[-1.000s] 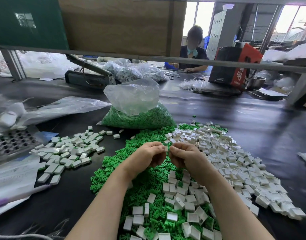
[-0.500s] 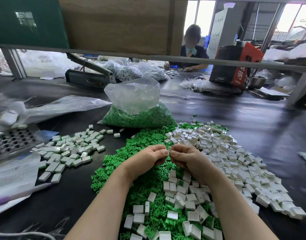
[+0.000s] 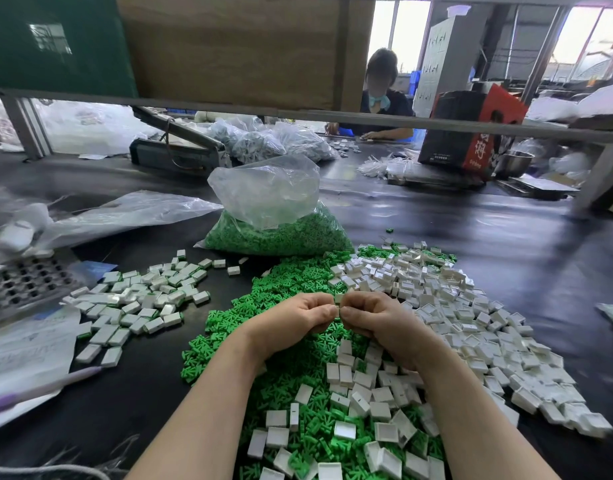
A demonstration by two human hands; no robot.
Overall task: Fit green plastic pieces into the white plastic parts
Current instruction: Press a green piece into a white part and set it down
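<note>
- Head view: dark table (image 3: 506, 258) carries our green pieces (image 3: 281, 285), loose white parts (image 3: 471, 323) to the right, and a bag (image 3: 274, 220) of green behind them.
- Our left hand (image 3: 294, 320) and right hand (image 3: 374, 320) meet fingertip to fingertip above the green pile, both pinching one white part (image 3: 338, 298).
- Left of us lies another heap (image 3: 138, 299) of white parts.

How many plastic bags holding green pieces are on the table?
1 for sure: the bag of green pieces beyond both hands. The bags further back hold greyish contents I cannot identify.
</note>
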